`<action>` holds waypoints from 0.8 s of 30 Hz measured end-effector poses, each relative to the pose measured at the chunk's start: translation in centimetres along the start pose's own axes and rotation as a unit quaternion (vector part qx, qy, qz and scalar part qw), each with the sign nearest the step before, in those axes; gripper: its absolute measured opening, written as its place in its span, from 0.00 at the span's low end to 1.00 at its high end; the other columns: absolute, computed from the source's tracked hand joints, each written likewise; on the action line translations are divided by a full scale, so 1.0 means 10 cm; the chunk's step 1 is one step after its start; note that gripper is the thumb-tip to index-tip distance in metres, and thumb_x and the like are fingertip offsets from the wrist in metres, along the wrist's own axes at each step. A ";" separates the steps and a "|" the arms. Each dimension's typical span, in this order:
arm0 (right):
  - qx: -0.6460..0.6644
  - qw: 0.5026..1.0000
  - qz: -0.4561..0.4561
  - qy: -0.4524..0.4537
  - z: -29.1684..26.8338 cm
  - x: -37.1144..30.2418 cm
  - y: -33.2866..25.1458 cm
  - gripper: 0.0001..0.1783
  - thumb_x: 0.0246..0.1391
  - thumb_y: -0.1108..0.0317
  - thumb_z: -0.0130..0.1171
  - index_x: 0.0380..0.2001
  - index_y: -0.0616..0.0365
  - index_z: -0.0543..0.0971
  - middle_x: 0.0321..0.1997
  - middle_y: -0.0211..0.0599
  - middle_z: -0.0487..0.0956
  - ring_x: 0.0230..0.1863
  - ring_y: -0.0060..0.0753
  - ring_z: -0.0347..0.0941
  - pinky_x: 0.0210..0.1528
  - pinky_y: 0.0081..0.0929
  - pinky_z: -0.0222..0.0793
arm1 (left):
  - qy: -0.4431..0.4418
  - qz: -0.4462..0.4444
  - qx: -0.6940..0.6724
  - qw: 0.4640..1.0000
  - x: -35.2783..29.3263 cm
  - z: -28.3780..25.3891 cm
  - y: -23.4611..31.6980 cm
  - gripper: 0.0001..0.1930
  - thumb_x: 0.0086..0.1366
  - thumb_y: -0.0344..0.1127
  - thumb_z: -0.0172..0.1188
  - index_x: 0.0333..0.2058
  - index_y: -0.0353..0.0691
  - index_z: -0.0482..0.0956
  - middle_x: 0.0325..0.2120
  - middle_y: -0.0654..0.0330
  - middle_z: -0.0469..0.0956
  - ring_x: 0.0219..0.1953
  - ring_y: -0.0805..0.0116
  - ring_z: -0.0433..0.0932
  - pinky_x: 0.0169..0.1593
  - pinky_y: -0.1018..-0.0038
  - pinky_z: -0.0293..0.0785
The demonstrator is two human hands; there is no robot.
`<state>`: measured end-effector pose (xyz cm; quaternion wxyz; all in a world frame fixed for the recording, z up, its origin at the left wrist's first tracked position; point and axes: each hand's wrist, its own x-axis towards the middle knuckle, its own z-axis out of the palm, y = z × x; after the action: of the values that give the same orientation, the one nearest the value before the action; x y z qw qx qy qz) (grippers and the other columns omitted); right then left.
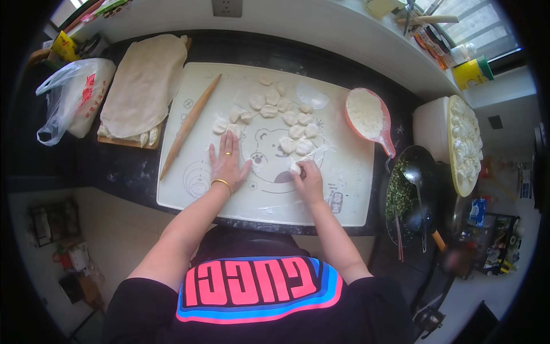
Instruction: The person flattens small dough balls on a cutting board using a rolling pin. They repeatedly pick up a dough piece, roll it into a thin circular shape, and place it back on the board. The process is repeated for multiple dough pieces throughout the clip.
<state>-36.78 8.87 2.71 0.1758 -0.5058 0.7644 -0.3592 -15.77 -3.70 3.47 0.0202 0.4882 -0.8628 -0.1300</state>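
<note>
Left hand [227,164] splayed on mat [275,202]; right hand [310,180] pinching dough piece [295,168]. Mat's dough discs [268,110] seem pressed, unfilled; green filling [400,192], right of mat, likely left to use.

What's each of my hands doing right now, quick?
Left hand: open, spread out, right by a dough round.
Right hand: closed, pinching a small dough piece.

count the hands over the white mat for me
2: the left hand is spread left of the mat's middle, fingertips by the dough pieces; the right hand is right of it, pinching a small white piece. Neither is hidden.
</note>
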 end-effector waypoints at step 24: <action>-0.203 0.962 -0.083 -0.165 0.08 -0.32 -0.16 0.44 0.47 0.60 0.62 0.61 0.72 0.54 0.68 0.60 0.50 0.69 0.58 0.44 0.68 0.48 0.42 | -0.040 -0.014 0.007 0.999 0.03 -0.02 -0.01 0.43 0.60 0.55 0.48 0.65 0.33 0.44 0.68 0.52 0.38 0.70 0.59 0.35 0.67 0.50 0.30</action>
<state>-33.86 11.13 3.04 0.1629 -0.6448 0.7369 -0.1214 -15.81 -4.04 3.62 -0.0192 0.4945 -0.8570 -0.1435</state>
